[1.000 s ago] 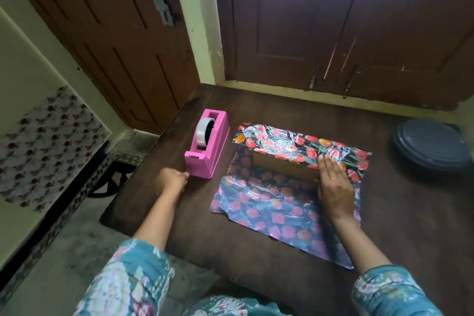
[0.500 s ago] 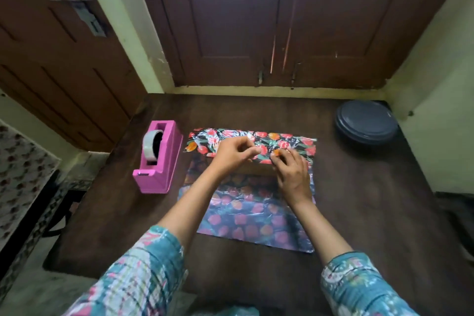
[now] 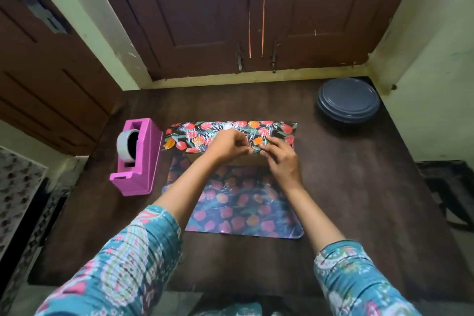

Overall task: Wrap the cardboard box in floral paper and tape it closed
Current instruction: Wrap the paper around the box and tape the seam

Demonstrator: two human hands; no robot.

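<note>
Both arms wear loose teal sleeves printed with paisley-like swirls in pink, white and pale green. The left sleeve [image 3: 123, 264] fills the lower left of the frame, the right sleeve [image 3: 354, 279] the lower right. Each ends short of the wrist, leaving the left forearm [image 3: 184, 187] and right forearm [image 3: 315, 213] bare.

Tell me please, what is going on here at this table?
A person is wrapping a box in floral paper. The far part of the paper is folded over the box top, and both hands meet there: the right hand presses it down, the left hand has curled fingers at the edge, though what they pinch is unclear. The near part lies flat on the table, so the box front is bare. A pink dispenser stands left.
</note>
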